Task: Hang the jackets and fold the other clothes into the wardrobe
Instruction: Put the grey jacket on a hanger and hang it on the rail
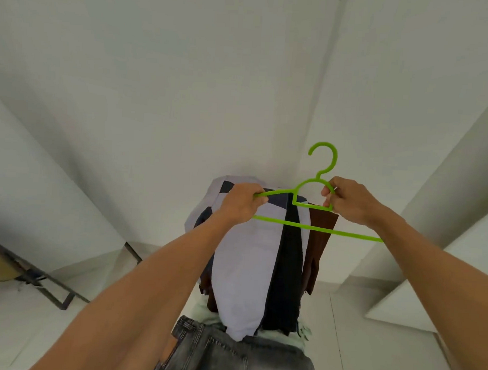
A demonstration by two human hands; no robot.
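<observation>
Hands are both gripping a green hanger (305, 226), holding it up before a white wall (185, 98). The left hand (243, 203) is curling around its left shoulder arm, and the right hand (348, 202) is pinching the loop beside the neck. Beneath it, a lavender garment (242, 254), black garment (286, 270) and brown garment (318, 238) are lying piled together, with grey jeans (230, 352) nearest the viewer.

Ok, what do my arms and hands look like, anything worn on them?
Bare throughout: no gloves on the left hand or right hand, and no sleeve, watch or bracelet on either forearm as far as the frame shows. A tiny pale glint on the right hand might be a ring; too small to tell.
</observation>
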